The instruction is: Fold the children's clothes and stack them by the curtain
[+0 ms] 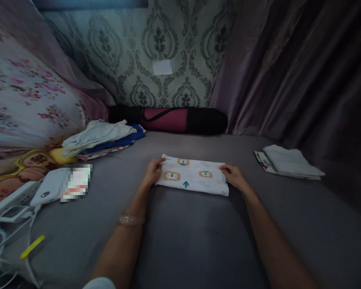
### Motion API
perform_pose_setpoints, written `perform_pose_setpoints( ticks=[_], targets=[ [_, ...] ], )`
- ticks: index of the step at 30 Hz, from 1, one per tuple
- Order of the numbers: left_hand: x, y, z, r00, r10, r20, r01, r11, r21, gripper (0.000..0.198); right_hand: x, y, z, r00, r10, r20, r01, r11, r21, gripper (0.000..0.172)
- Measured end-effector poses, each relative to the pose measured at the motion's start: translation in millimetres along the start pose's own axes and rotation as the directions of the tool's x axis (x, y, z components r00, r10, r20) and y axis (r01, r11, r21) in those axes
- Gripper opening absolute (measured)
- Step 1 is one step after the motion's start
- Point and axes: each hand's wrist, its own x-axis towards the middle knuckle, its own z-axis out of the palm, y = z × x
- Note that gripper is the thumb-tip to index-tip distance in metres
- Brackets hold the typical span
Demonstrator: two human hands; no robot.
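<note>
A white cloth (195, 176) with orange lion faces and green leaf prints, folded into a flat rectangle, is between my hands over the grey sheet. My left hand (154, 171) grips its left edge, with thumb and fingers closed near the upper left corner. On the other side, my right hand (233, 176) pinches the upper right edge. The fingertips beneath the cloth are hidden.
A clothes pile (100, 136) lies at back left, folded cloths (291, 162) at right. Against the wall rests a black and maroon bag (168, 119). Near left are a white power bank (49, 186), a power strip (12, 200), cables and a plush toy (10, 184).
</note>
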Motion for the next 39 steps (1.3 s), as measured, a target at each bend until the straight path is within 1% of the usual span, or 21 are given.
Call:
perform_pose_setpoints(
  ticks=[4, 9, 11, 12, 14, 16, 18, 20, 21, 23, 25, 27, 30, 33, 37, 39],
  targets=[
    [-0.6, -3.5, 3.9, 0.999, 0.030, 0.042, -0.034, 0.995, 0.097, 0.040, -2.3, -3.8, 3.5, 0.999, 0.013, 0.039, -0.010, 0.998, -0.068, 0.026],
    [-1.3, -6.3, 4.2, 0.996, 0.045, 0.073, -0.057, 0.985, 0.161, 0.039, -7.0, -5.6, 0.6, 0.999, 0.027, 0.048, -0.021, 0.992, -0.124, 0.030],
    [-1.7, -5.0, 2.6, 0.997, 0.042, 0.063, -0.053, 0.980, 0.193, 0.038, -11.5, -9.5, -3.6, 0.999, 0.037, 0.037, -0.029, 0.982, -0.185, 0.031],
    [-2.3, -3.0, 1.7, 0.999, 0.034, 0.038, -0.041, 0.976, 0.212, 0.037, -14.2, -13.4, -5.9, 0.999, 0.038, 0.025, -0.031, 0.974, -0.225, 0.031],
    [-4.6, 5.3, 1.1, 0.999, 0.051, -0.018, -0.044, 0.965, 0.258, 0.036, -19.3, -25.6, -8.5, 1.000, 0.009, -0.016, -0.014, 0.954, -0.298, 0.035],
    [-9.0, 19.5, 4.1, 0.991, 0.130, -0.030, -0.115, 0.949, 0.294, 0.037, -23.2, -42.4, -5.5, 0.996, -0.058, -0.070, 0.032, 0.947, -0.320, 0.041],
    [-15.4, 37.1, 12.0, 0.971, 0.237, 0.035, -0.235, 0.917, 0.322, 0.039, -26.3, -59.8, 4.7, 0.988, -0.119, -0.102, 0.081, 0.946, -0.314, 0.051],
    [-22.6, 52.5, 23.0, 0.949, 0.287, 0.127, -0.314, 0.874, 0.370, 0.043, -30.0, -73.0, 19.8, 0.987, -0.144, -0.076, 0.111, 0.937, -0.332, 0.058],
    [-26.0, 57.7, 28.6, 0.948, 0.273, 0.163, -0.317, 0.856, 0.407, 0.046, -32.2, -76.9, 27.6, 0.989, -0.143, -0.040, 0.119, 0.928, -0.353, 0.061],
    [-30.9, 61.6, 37.4, 0.957, 0.183, 0.227, -0.273, 0.833, 0.480, 0.055, -37.2, -79.4, 40.5, 0.993, -0.107, 0.046, 0.116, 0.908, -0.402, 0.064],
    [-32.7, 59.0, 41.9, 0.959, 0.072, 0.275, -0.210, 0.831, 0.516, 0.062, -41.2, -77.2, 47.8, 0.992, -0.045, 0.115, 0.091, 0.898, -0.431, 0.066],
    [-31.8, 54.5, 42.5, 0.950, 0.012, 0.313, -0.183, 0.832, 0.523, 0.065, -43.1, -73.9, 49.7, 0.989, -0.004, 0.150, 0.071, 0.895, -0.440, 0.068],
    [-29.2, 51.7, 40.6, 0.941, -0.015, 0.339, -0.174, 0.836, 0.520, 0.067, -42.7, -71.7, 48.3, 0.987, 0.001, 0.162, 0.073, 0.891, -0.449, 0.069],
    [-28.8, 54.0, 39.2, 0.934, -0.029, 0.355, -0.176, 0.829, 0.531, 0.068, -42.2, -73.1, 47.9, 0.986, 0.002, 0.167, 0.076, 0.884, -0.460, 0.071],
    [-30.9, 56.0, 38.6, 0.940, -0.026, 0.339, -0.184, 0.801, 0.569, 0.067, -43.1, -74.6, 49.2, 0.986, 0.015, 0.166, 0.067, 0.875, -0.480, 0.069],
    [-31.4, 54.6, 38.4, 0.943, -0.021, 0.332, -0.181, 0.806, 0.563, 0.066, -42.5, -75.4, 47.9, 0.986, 0.027, 0.167, 0.058, 0.872, -0.486, 0.069]
  ],
)
